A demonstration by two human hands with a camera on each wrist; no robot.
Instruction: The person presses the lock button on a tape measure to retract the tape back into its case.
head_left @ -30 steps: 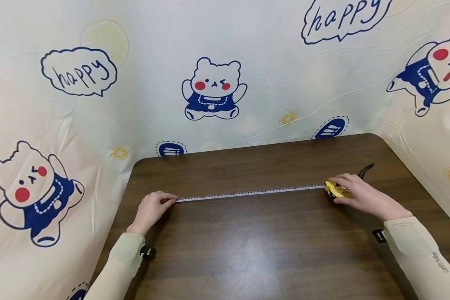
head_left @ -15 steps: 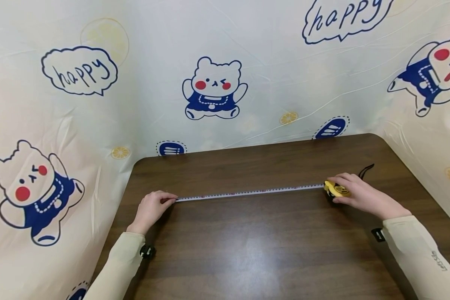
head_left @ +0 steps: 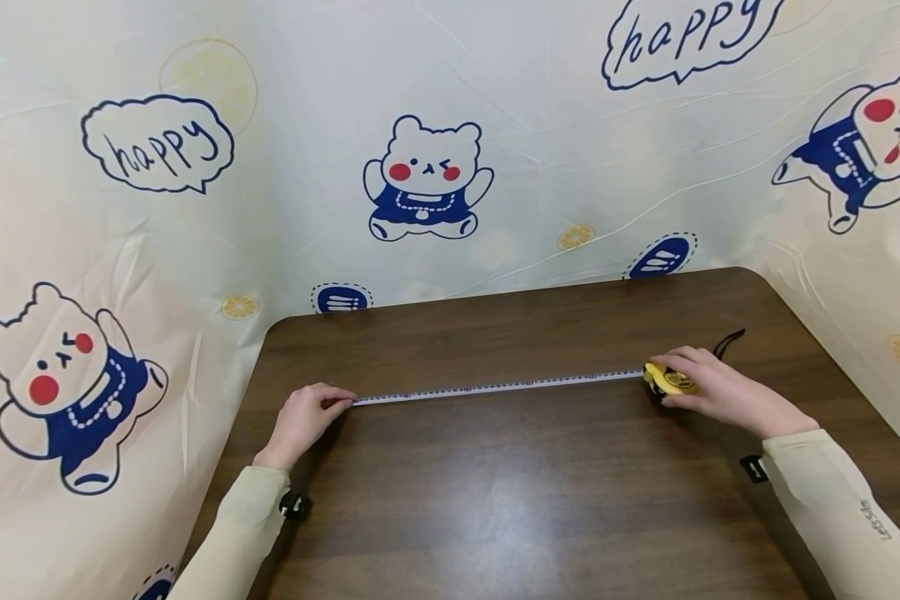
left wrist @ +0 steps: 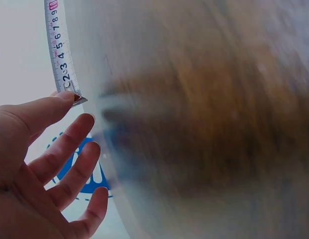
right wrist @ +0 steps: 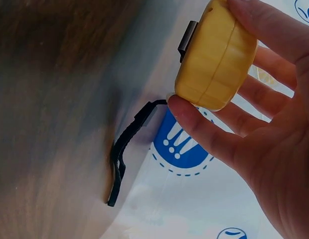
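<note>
The one container is the yellow tape-measure case (head_left: 658,379), right of centre in the head view; its tape blade (head_left: 495,387) comes out of the case's left side, and whatever is coiled within is hidden. The blade runs as a straight pale strip across the middle of the frame, sloping slightly down to the left, above a brown wooden table (head_left: 450,483); whether it touches the wood I cannot tell.

At left of centre, the left hand (head_left: 303,421) pinches the blade's free end between thumb and forefinger. The right hand (head_left: 708,387) grips the case, its fingers and thumb clamped on opposite sides.

The left wrist view adds what the head view is too far off to show: a metal end hook (left wrist: 80,101) at the thumb tip, black numbers climbing from 2 towards a pink-boxed 10 at the upper edge, and three other fingers apart from one another, touching nothing. The forefinger there is mostly hidden behind the thumb.

The right wrist view shows the seam of the case and a dark clip (right wrist: 187,40) on its side, at upper centre. A black strap (right wrist: 125,134) trails to the lower left; in the head view only a short length shows beyond the right hand.
</note>
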